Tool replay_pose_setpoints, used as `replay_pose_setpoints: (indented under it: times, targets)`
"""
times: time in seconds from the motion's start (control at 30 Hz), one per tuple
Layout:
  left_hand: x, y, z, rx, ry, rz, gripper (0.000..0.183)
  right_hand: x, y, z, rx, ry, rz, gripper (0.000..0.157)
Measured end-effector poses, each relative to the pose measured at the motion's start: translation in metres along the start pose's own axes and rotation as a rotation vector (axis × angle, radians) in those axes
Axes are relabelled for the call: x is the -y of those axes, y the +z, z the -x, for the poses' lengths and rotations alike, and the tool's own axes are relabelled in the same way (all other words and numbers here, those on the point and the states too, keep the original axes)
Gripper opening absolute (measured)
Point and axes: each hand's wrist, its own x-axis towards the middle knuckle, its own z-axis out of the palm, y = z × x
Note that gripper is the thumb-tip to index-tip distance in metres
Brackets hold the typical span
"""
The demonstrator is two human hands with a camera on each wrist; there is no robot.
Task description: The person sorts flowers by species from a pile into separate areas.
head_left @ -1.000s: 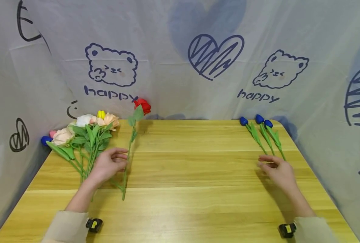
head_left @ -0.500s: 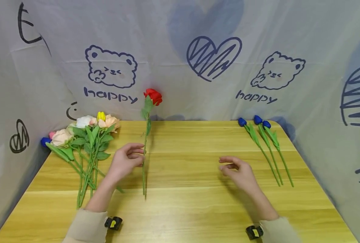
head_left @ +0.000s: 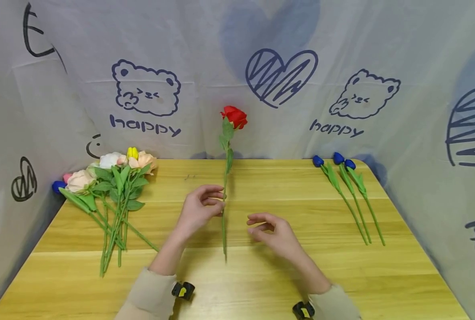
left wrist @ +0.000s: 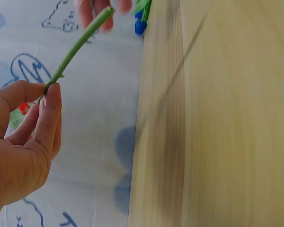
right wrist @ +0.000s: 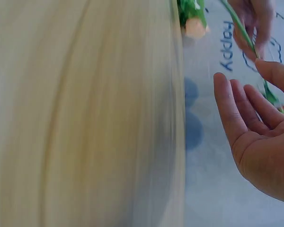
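A red rose [head_left: 235, 117] with a long green stem stands nearly upright over the middle of the table. My left hand [head_left: 200, 208] pinches its stem between thumb and fingertips; in the left wrist view the cut lower end of the stem [left wrist: 80, 42] juts out past the fingers. To the right of the stem, my right hand [head_left: 275, 233] is held with fingers loosely bent and nothing between them. The right wrist view has the thumb and fingers of that right hand [right wrist: 262, 127] spread apart, with the stem and the left hand beyond.
A pile of mixed flowers [head_left: 117, 186], peach, white, yellow, pink and blue, lies on the left of the wooden table [head_left: 241, 289]. Three blue tulips [head_left: 347, 178] lie side by side at the back right. A printed cloth [head_left: 205, 53] hangs behind the table.
My left hand has carried the rose rightward from beside the flower pile to the table's middle. My right hand has moved left, away from the blue tulips, toward the rose.
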Motion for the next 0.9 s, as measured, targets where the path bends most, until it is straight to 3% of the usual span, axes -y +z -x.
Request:
replay_pose_setpoints:
  times: [0.17, 0.33, 0.9]
  targets:
    - [0.001, 0.021, -0.002, 0.023, 0.027, 0.015, 0.041, 0.003, 0.018, -0.002, 0.031, 0.006, -0.112, 0.04]
    - [0.003, 0.032, -0.001, 0.022, 0.036, 0.005, 0.04, 0.005, 0.027, -0.001, 0.028, 0.016, -0.198, 0.041]
    - [0.003, 0.03, 0.0, 0.014, 0.061, 0.031, 0.039, 0.012, 0.022, -0.007, -0.031, 0.037, -0.148, 0.035]
